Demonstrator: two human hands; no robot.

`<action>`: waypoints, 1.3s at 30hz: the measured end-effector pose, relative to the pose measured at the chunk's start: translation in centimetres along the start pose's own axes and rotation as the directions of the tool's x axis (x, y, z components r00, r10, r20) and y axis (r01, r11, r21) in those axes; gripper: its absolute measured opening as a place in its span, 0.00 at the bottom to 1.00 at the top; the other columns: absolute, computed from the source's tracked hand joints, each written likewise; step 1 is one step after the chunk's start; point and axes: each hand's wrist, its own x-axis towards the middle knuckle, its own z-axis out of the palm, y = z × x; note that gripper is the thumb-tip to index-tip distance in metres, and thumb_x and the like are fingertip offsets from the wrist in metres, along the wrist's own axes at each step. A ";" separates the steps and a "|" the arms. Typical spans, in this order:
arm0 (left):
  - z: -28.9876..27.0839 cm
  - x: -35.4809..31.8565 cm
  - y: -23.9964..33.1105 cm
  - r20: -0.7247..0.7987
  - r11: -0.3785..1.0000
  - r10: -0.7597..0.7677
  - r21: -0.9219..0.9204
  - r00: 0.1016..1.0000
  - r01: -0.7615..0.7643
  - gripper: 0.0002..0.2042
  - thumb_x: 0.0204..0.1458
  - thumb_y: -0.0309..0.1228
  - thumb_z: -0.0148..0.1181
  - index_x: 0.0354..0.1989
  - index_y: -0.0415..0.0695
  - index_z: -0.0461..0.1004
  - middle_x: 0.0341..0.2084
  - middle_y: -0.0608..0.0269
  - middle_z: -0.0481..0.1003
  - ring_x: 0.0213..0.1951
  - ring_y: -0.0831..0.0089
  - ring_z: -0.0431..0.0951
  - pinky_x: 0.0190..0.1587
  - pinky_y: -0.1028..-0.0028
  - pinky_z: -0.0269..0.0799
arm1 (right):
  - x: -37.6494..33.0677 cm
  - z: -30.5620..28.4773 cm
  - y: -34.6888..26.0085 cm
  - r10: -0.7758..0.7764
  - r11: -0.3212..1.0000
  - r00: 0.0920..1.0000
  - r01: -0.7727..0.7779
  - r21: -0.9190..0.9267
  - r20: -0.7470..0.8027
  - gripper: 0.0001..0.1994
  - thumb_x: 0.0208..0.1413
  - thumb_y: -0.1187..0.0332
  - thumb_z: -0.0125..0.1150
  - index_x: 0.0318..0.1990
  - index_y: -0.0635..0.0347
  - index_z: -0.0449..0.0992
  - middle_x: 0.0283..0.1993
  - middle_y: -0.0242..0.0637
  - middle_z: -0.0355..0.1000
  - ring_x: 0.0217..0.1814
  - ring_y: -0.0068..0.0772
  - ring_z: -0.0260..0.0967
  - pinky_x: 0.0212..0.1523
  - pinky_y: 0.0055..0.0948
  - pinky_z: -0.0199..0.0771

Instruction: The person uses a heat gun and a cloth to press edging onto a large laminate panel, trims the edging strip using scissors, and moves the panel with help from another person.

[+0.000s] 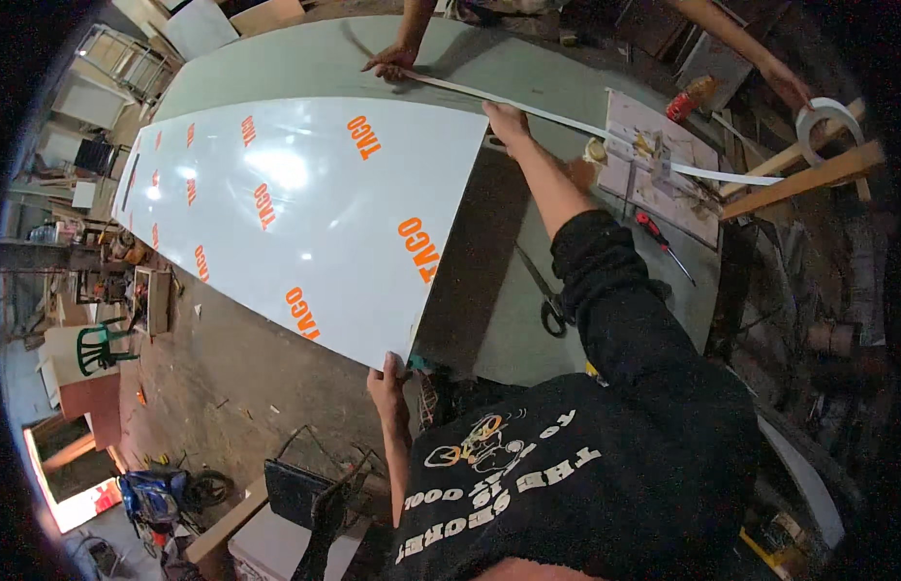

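Note:
A large glossy white panel (325,213) with orange print lies across the table and reaches over its left side. My left hand (386,380) grips the panel's near corner, thumb on top. At the far corner my right hand (509,126) is closed on the edge, its fingers partly hidden. Just beyond it runs a white edging strip (538,114), which passes through a small guide fixture (649,150) on a pale board (698,145). Another person's hand (392,63) holds the strip's left end. That person's other hand (788,85) is at a roll of white edging tape (828,126).
Scissors (545,300) and a red-handled screwdriver (664,247) lie on the greenish table (499,353). A red can (685,102) stands near the pale board. Wooden bars (809,179) stick out at the right. A black chair (310,484) and a motorbike (170,499) stand lower left.

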 end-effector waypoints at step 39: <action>-4.1 1.4 0.0 0.237 0.999 0.006 0.029 0.971 -0.013 0.24 0.62 0.52 0.43 0.28 0.40 0.65 0.26 0.69 0.62 0.31 0.75 0.61 0.38 0.72 0.60 | -35.3 10.6 3.0 -0.106 0.925 0.968 0.011 0.381 0.228 0.26 0.56 0.73 0.42 0.64 0.73 0.56 0.68 0.49 0.54 0.72 0.37 0.49 0.68 0.30 0.49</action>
